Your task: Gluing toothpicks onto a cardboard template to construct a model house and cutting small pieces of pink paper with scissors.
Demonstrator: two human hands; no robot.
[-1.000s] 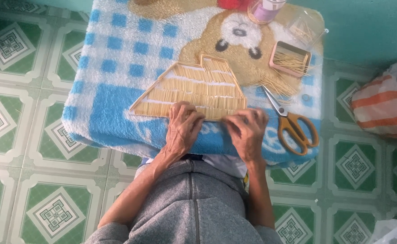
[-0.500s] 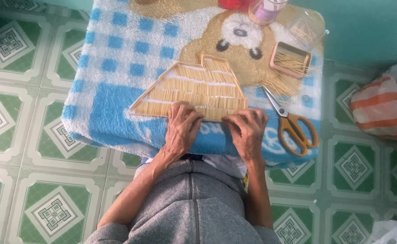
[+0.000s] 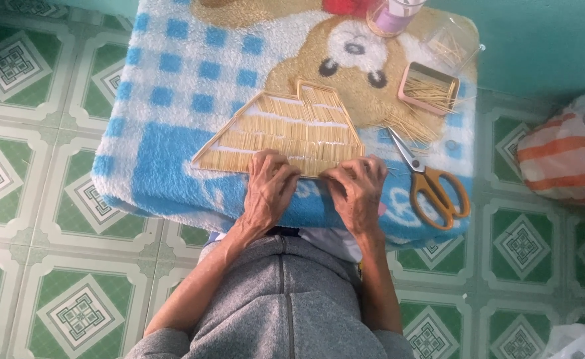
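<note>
Both hands rest palm-down at the near edge of a flat panel of thin sticks point(image 3: 286, 129), shaped like a slanted trapezoid and lying on a blue-and-white blanket with a bear picture point(image 3: 172, 86) that covers the bench. The left hand point(image 3: 269, 186) has its fingers loosely together and curled a little, the tips pressing on the lower rim of the panel; its grip closes on nothing that can be seen. The right hand point(image 3: 357, 189) lies just beside it, fingers bent, the tips touching the panel's lower right corner; whether a single stick is pinched under them cannot be told. The two hands are near each other but not touching. Right of the right hand, a pair of scissors with orange handles point(image 3: 432, 183) lies on the blanket, blades pointing up and away toward a scatter of loose sticks point(image 3: 409, 126). Farther back on the right stands a small pink tray of sticks point(image 3: 429, 88), and behind it a round container with a pale lilac body point(image 3: 393, 16) at the far edge. The near edge of the bench runs just under the wrists, over the person's grey-clad lap. Left of the panel the blanket lies open. A striped orange-and-white bag point(image 3: 565, 156) sits on the green tiled floor point(image 3: 33, 199) to the right.
</note>
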